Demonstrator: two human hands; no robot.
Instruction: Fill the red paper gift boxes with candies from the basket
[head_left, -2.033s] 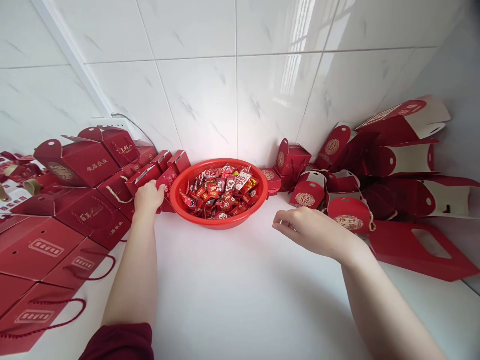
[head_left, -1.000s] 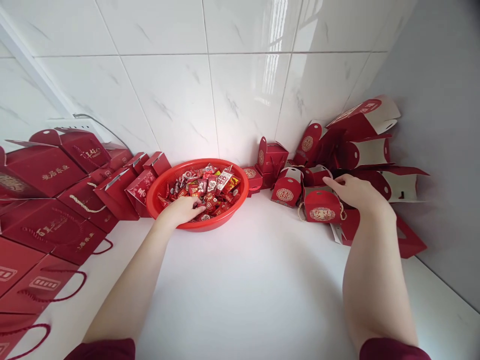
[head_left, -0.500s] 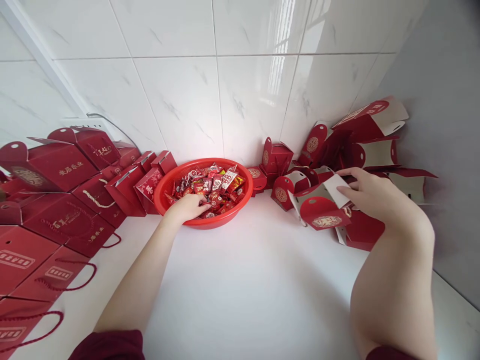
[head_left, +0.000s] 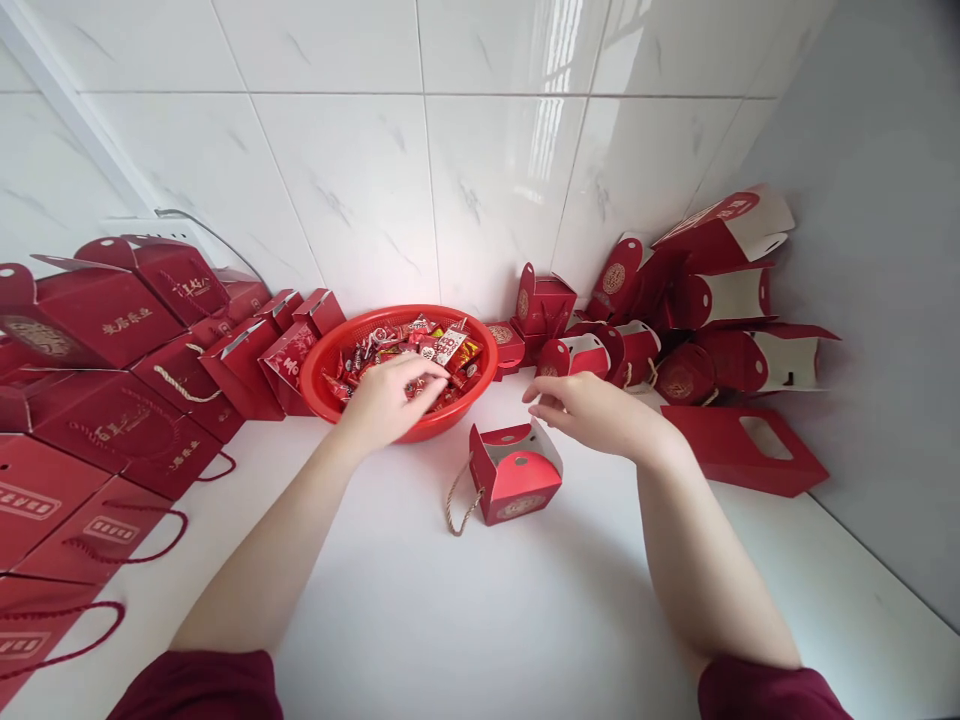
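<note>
A red oval basket (head_left: 405,434) full of wrapped candies (head_left: 450,350) stands against the wall. Over its front rim is my left hand (head_left: 390,398), fingers pinched together; whatever they hold, if anything, is hidden. A small red box (head_left: 517,475) with open top flaps sits on the white table in front of the basket, its rope handle (head_left: 463,505) hanging out at the left. My right hand (head_left: 574,402) hovers just above and right of this box, fingers loosely bent and apart, with nothing visible in them.
Red gift boxes (head_left: 112,320) with cord handles are stacked along the left. Several opened red boxes (head_left: 731,300) lean at the back right by the grey wall. A flat red box with a cut-out window (head_left: 750,447) lies below them. White tiles (head_left: 345,180) cover the back wall.
The small box has come from the right-hand pile to the middle of the table, and my right hand has moved left and let it go. My left hand has lifted from among the candies.
</note>
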